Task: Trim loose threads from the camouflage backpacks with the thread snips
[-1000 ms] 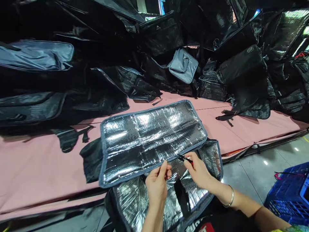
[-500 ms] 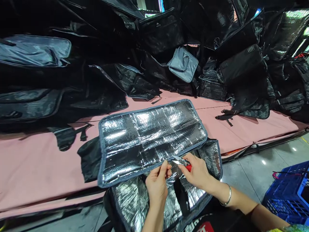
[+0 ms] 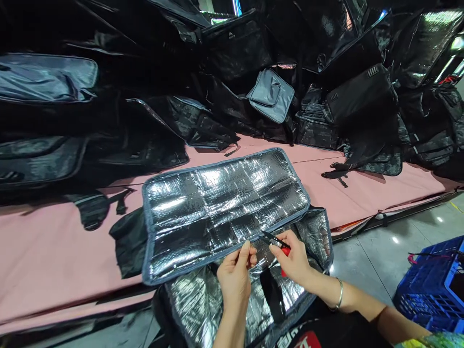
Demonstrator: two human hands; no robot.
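An open insulated bag hangs over the near edge of a pink table (image 3: 47, 251). Its silver foil lid (image 3: 221, 203), edged in grey binding, lies flat on the tabletop. The foil-lined body (image 3: 206, 304) sags below the edge. My left hand (image 3: 235, 275) pinches the lid's near edge with thumb and fingers closed. My right hand (image 3: 295, 261) is closed round small red-handled thread snips (image 3: 277, 241), their blades pointing left at the lid's edge close to my left fingertips. A metal bangle sits on my right wrist.
Heaps of black and grey bags (image 3: 271, 94) fill the back of the table from left to right. A black strap (image 3: 335, 174) trails onto the pink surface at the right. A blue plastic crate (image 3: 431, 285) stands on the grey floor at the lower right.
The snips in my right hand shifted slightly along the lid's edge. Both hands stay at the same spot, and the view has drifted a little right.
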